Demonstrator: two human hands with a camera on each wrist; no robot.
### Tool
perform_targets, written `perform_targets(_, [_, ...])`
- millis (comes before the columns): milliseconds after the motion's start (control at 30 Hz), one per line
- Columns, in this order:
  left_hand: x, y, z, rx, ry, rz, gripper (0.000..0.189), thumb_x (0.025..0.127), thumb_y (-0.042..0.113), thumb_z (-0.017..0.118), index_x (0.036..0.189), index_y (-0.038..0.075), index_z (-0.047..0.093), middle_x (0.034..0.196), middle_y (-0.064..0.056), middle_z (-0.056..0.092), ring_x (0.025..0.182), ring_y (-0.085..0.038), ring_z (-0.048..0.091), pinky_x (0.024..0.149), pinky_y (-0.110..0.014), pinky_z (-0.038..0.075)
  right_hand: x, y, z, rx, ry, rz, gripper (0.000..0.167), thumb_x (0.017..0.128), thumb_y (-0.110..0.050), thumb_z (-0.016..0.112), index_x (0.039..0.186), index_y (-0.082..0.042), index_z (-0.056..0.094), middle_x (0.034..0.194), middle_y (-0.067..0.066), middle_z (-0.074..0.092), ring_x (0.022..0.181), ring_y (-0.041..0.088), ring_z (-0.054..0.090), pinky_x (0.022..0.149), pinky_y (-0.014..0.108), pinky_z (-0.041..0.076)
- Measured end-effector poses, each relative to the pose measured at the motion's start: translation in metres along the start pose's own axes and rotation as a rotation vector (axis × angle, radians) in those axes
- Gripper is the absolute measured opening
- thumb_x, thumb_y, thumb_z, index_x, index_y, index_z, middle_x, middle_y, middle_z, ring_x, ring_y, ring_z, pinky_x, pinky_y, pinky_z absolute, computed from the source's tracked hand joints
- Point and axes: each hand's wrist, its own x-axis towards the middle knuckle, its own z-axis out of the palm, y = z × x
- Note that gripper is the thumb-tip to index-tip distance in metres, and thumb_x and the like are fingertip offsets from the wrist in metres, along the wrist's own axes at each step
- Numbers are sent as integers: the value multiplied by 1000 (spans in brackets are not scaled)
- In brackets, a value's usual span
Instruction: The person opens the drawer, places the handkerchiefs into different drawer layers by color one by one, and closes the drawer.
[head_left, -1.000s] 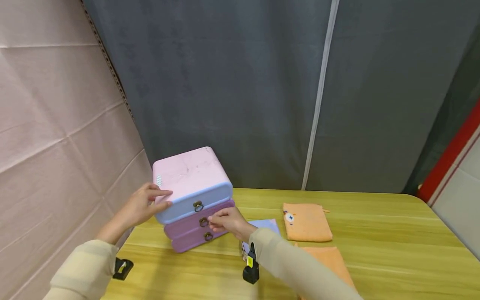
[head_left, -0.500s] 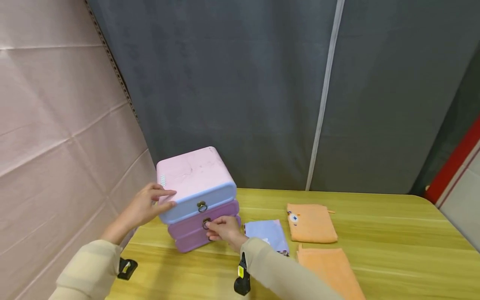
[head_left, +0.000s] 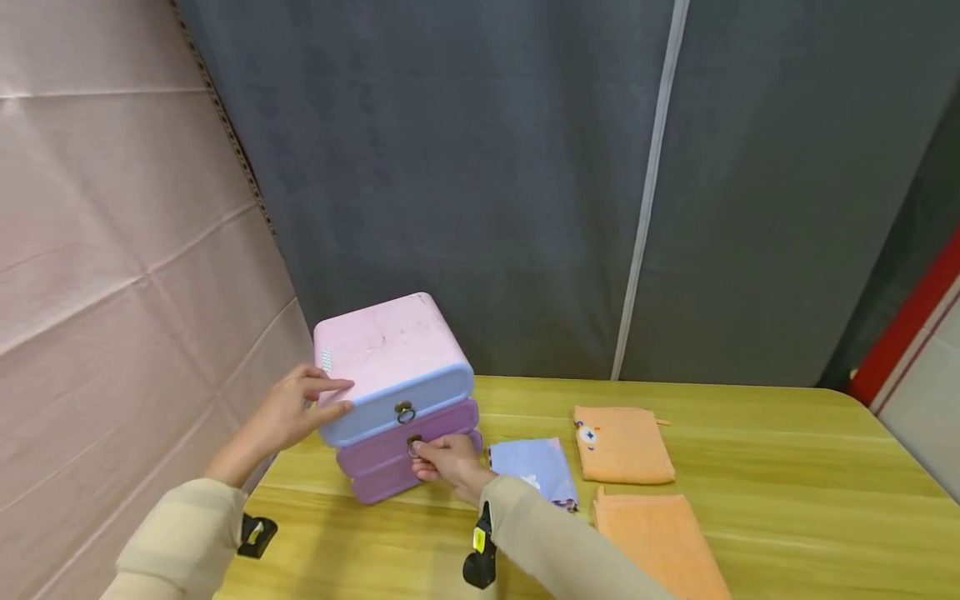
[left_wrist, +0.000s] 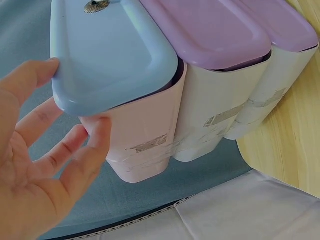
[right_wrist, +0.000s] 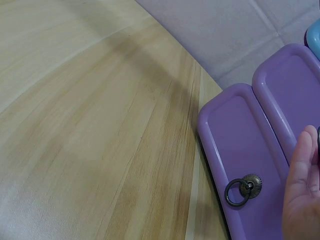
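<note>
A small drawer cabinet stands at the left of the table, with a pink top, a light blue top drawer and two purple drawers beneath. My left hand rests at the cabinet's front left corner; in the left wrist view its fingers are spread and loosely bent against the edge. With thumb and forefinger, my right hand pinches the ring pull of the middle purple drawer. The bottom purple drawer has its own ring pull, hanging free. All drawers look pushed in.
Right of the cabinet lie a folded blue-purple cloth, an orange cloth with a printed face, and another orange cloth. A pale wall covering is close on the left; a dark grey curtain hangs behind the table.
My right hand has moved in from beside the middle drawer's ring and now pinches it. The view has shifted slightly, and more of the blue-purple cloth shows. My left hand stays at the corner.
</note>
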Motion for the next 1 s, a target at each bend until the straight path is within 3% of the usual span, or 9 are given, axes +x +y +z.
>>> perform_targets(333, [0,0,1,-2,10,8,38,77,26,68,105,1,65,100,-17,49,80,-27,49,59,-31,40,-10,-2,-6,-2,-33,28,16,82,-7,61,84,9,62,67,9,63,51,5,57,57,21,49])
perform_targets(567, [0,0,2,0,8,13,38,77,27,68,105,1,65,100,-18,49,79,-27,49,59,-31,40,-13,9,-13,6,-58,26,16,83,-6,60,85,10,63,65,7,62,51,5,57,56,21,49])
perform_targets(1000, [-1,-1,2,-2,20,9,37,76,25,68,105,1,65,101,-19,49,79,-27,49,58,-30,39,-47,8,-26,31,-132,52,16,81,-7,62,82,8,63,66,7,63,55,6,58,59,20,49])
